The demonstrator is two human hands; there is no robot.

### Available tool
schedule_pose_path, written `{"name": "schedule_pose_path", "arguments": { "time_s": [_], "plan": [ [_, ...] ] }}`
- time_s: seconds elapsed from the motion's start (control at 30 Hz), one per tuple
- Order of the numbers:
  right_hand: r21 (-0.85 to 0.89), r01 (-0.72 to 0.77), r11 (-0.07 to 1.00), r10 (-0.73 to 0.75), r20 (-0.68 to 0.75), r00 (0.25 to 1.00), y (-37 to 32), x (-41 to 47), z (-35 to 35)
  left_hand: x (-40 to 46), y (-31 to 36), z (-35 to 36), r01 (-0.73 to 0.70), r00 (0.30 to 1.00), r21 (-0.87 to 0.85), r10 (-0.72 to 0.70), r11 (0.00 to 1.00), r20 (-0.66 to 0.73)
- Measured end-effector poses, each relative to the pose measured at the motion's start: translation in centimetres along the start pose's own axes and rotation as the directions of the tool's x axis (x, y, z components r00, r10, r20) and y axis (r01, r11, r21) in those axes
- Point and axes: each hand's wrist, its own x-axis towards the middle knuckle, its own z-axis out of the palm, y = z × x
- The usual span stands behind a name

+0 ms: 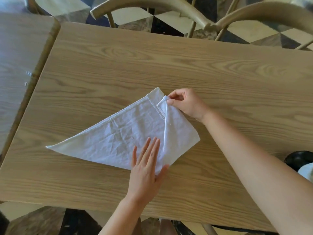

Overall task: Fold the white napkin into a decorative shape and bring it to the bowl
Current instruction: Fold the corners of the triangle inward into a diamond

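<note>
White cloth lay on the wooden desk [169, 65]: the napkin [118, 133], already folded to a triangle, its long edge running toward the near side and one point reaching out to the left. The left hand [145, 172] rested flat and open on the lower middle of the cloth, fingers spread a little, pinning it where the next crease met the near edge. The right hand [184, 102] pinched the right-hand corner between thumb and fingertips and held it up near the top point, so that a flap stood folded over the right side of the triangle.

By my reckoning the work was in its early half. The first diagonal fold was done and a second was under way, not yet pressed flat; the left corner lay untouched. A dark round thing [298, 160] sat at the right edge of the desk, perhaps the bowl, though too little showed to be sure. The carrying was all still to do.
</note>
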Motion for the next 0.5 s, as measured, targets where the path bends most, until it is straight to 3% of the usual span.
{"name": "schedule_pose_path", "arguments": {
  "time_s": [0.17,0.37,0.43,0.5],
  "plan": [
    [-0.042,-0.032,0.999,0.031,-0.024,0.999,0.2,2.9,0.9,0.5,-0.5,0.5,-0.104,0.994,0.137,0.098,0.985,0.052],
    [-0.269,0.009,0.963,-0.049,-0.143,0.989,0.7,4.9,1.5,0.8,-0.8,1.1,-0.071,0.993,0.241,0.045,0.968,0.109],
    [-0.397,0.026,0.917,-0.111,-0.194,0.975,0.7,4.8,1.9,0.8,-0.7,1.3,-0.054,0.991,0.291,0.017,0.955,0.130],
    [-0.567,0.087,0.819,-0.278,-0.259,0.925,0.9,4.3,2.2,0.7,-0.6,1.3,-0.050,0.989,0.321,0.002,0.946,0.147]
  ]
}}
